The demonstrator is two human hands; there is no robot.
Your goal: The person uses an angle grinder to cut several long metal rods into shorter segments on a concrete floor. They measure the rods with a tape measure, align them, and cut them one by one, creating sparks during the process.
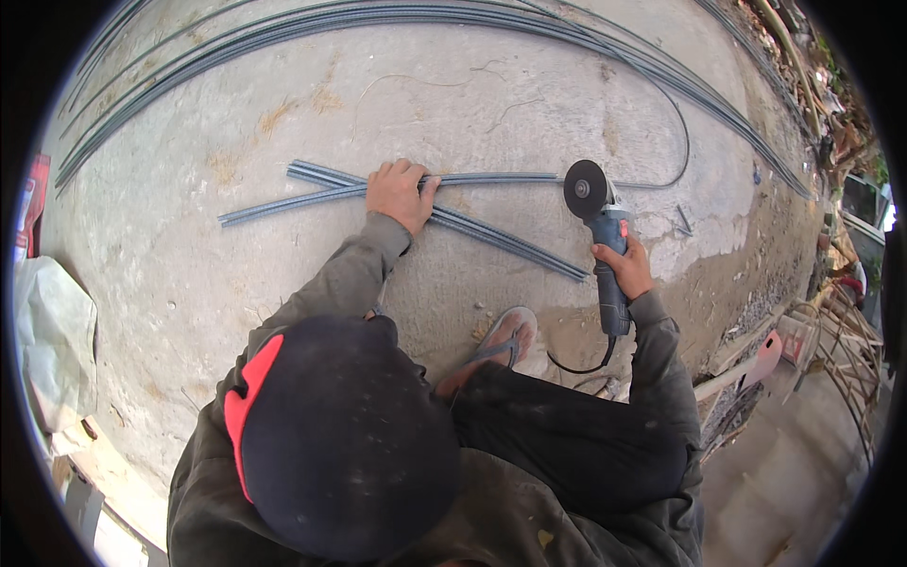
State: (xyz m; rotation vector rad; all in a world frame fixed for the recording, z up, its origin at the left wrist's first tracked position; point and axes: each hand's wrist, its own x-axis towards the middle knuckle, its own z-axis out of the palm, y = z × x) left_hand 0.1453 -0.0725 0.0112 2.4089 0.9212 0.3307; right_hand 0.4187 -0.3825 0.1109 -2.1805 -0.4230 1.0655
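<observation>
My left hand (401, 193) presses down on a bundle of short steel rods (501, 242) lying on the concrete ground, fingers curled over them where two bundles cross. My right hand (624, 268) grips the body of a blue-grey angle grinder (607, 231). Its dark cutting disc (586, 189) stands at the end of the thin rod (491, 178) that runs right from my left hand. The other rod bundle (283, 204) reaches out to the left. My sandalled foot (506, 340) rests on the ground below the rods.
Long curved steel rods (378, 19) lie along the far side. The grinder's cable (676, 142) loops right of the disc. A white sack (52, 340) and a red object (33, 203) lie at the left. Rubble, a pink-handled tool (765, 359) and bent frames (850, 331) stand right.
</observation>
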